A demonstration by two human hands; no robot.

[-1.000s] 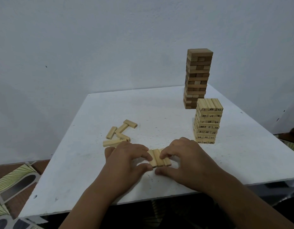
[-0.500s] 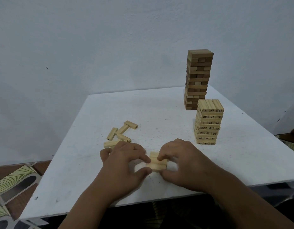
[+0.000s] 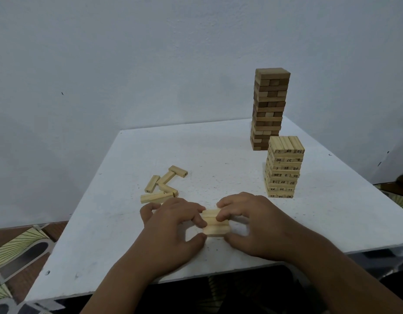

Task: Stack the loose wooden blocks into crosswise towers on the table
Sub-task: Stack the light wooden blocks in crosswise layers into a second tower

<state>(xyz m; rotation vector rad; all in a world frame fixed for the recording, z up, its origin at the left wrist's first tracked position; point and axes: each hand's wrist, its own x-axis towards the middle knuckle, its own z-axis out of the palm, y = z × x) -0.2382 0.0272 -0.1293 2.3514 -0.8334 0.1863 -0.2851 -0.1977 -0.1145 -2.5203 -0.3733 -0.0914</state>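
Head view: both hands are working a small new stack (image 3: pixel 215 223) near the front edge of the white worktop (image 3: pixel 128 223). A second ago only one flat row of three pale blocks was lying between the hands; now a second layer is sitting on top, so the stack is reading two layers high, apparently crosswise, though fingers are hiding part of it. Left hand (image 3: pixel 171 230) is pinching the stack's left side, thumb low at the front, fingers curled on the upper layer. Right hand (image 3: pixel 252 225) is doing the same on the right, narrow grip, fingertips on the top blocks. Likely squaring up the layers, judging by the pose.

Meaning for the task: a third tower is getting started. Five loose blocks (image 3: pixel 164 185) are lying scattered just behind the left hand, still to be stacked. Pale numbered tower (image 3: pixel 284 166) is standing finished-looking at right, with the taller dark tower (image 3: pixel 269 107) just behind it near the far edge.

Containers: none showing in this view, blocks are sitting straight on the worktop.
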